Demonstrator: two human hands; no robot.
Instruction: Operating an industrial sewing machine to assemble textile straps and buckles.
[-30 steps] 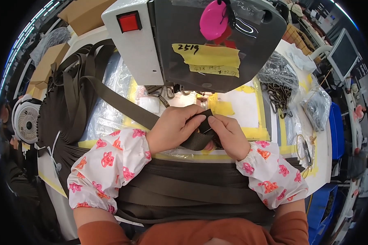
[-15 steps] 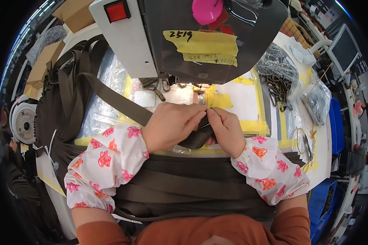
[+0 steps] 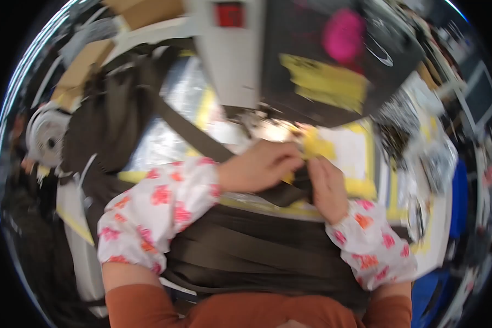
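Observation:
A dark olive webbing strap (image 3: 194, 136) runs down from the upper left to my hands, in front of a dark grey machine head (image 3: 311, 71). My left hand (image 3: 259, 165) is closed on the strap, its thumb and fingers pinched at the end near the lit work area. Close beside it on the right, my right hand (image 3: 328, 188) grips the same strap, fingers pointing away from me. Between and below the hands the strap bends in a dark fold (image 3: 284, 194). Motion blur and my fingers hide what exactly lies between the fingertips.
Stacked webbing (image 3: 257, 246) lies across my front, and more is heaped at the left (image 3: 112, 104). A small white fan (image 3: 48, 136) stands far left. Metal hooks in a plastic bag (image 3: 393, 136) lie to the right. A blue bin (image 3: 459, 197) stands beyond the table's right edge.
The whole picture has shifted right and slightly down and is now blurred. Both hands stay on the strap before the machine, with a slightly wider gap between their fingertips.

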